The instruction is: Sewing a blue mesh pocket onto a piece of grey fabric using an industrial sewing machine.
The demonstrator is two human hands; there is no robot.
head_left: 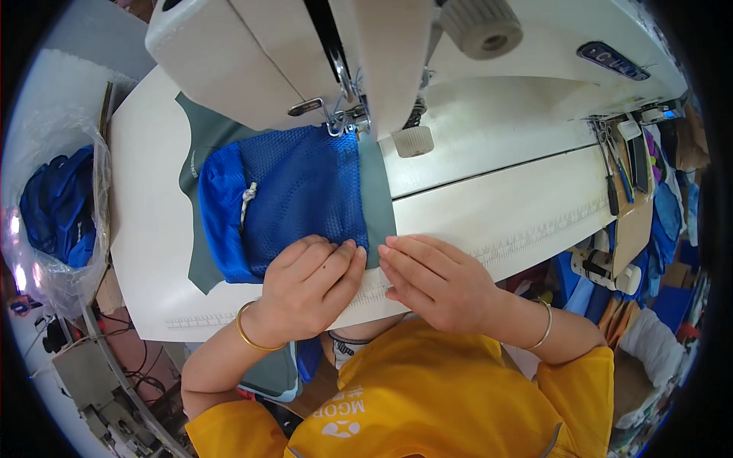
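My left hand (313, 286) has its fingers curled together at the lower right corner of a blue mesh pouch (301, 198), pressing or pinching it. The pouch has a brighter blue folded band and a knotted pale cord (248, 195) at its left. It lies on a grey-green fabric piece (376, 191) that extends beyond it on both sides. My right hand (427, 278) holds the lower right edge of that piece with fingers pressed together, its thumb partly hidden. At the pouch's top right edge is the presser foot (340, 122) of a white sewing machine (233, 57).
Tools including scissors (607, 164) lie at the right of the white table (500, 214), which has printed rulers. A clear bag of blue fabric (57, 206) sits at the left. Fabric piles (668, 198) lie beyond the right edge; metal machinery (92, 385) stands lower left.
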